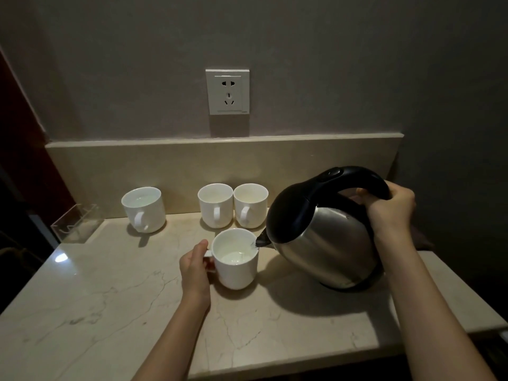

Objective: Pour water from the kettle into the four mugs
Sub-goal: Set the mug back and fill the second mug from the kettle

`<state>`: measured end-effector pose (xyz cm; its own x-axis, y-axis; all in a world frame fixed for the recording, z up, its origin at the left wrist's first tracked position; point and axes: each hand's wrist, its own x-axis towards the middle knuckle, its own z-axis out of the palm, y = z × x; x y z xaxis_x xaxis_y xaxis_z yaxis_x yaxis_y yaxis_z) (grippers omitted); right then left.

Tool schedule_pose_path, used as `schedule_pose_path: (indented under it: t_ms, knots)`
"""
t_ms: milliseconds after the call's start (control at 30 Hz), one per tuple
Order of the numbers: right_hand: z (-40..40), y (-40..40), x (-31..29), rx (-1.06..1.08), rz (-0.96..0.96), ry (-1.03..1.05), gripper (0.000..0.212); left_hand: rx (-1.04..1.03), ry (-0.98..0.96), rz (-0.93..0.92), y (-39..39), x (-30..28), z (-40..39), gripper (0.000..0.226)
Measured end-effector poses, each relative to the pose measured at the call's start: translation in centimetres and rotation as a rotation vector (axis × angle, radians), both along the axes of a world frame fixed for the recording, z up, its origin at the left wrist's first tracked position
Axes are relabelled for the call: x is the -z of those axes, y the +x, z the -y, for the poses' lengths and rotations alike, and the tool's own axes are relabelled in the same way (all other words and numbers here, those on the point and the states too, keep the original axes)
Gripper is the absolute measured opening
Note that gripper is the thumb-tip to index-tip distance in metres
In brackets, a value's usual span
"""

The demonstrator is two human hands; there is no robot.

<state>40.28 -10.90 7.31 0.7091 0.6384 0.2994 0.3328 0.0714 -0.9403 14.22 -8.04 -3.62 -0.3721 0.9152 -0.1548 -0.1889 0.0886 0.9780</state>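
The right hand [390, 213] is wrapped round the black handle of the kettle [321, 237], fingers curled under the arch and thumb over it, and tips the steel body forward so the short spout sits at the rim of the front mug [236, 259]. A thin thread of water appears to run from the spout onto the mug's inner wall, and a shallow pool shows at the bottom. The left hand [195, 268] grips that mug by its handle, thumb on top, steadying it on the marble counter [110, 312].

Behind the front mug, two more mugs stand touching each other against the backsplash: the middle mug [215, 206] and the right-hand mug [250, 206], which is just beside the kettle's lid. Whether these hold water cannot be told. Well to the left of the front mug stands the far-left mug [144, 209], which seems to have water in it.

The risks from here look plain. The spout is at the very edge of the rim, so a small drift of the kettle away from the mug could send water down the outside wall and onto the counter. A steeper tilt could bring a sudden surge that splashes out. The left hand is close to the stream, so a splash could reach it. Swinging the kettle back towards the rear pair could knock the right-hand mug.
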Motion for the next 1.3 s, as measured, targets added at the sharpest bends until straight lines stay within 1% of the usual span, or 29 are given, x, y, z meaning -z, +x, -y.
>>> schedule_pose_path:
  t_ms: [33,133,300,700,1167,1300]
  knots:
    - [0.04,-0.05,-0.02,-0.003,-0.003,0.001,0.019,-0.004,-0.001,0.006,-0.04,0.03,-0.07,0.031]
    - [-0.16,-0.05,0.06,0.001,-0.01,0.011,0.003,-0.005,0.001,0.004,-0.04,0.03,-0.07,0.031]
    - [-0.65,0.66,0.29,-0.009,0.044,0.003,0.022,-0.005,0.018,-0.003,0.04,0.12,-0.01,0.032]
    - [-0.7,0.18,-0.08,0.0,0.03,-0.026,0.007,0.001,0.021,-0.014,0.05,0.33,-0.08,0.033]
    - [-0.84,0.53,-0.18,-0.021,0.058,-0.025,0.006,0.0,0.021,-0.016,-0.04,0.54,-0.2,0.032]
    - [-0.74,0.56,-0.17,-0.029,0.06,-0.03,0.012,-0.006,0.02,-0.007,-0.03,0.46,-0.14,0.032]
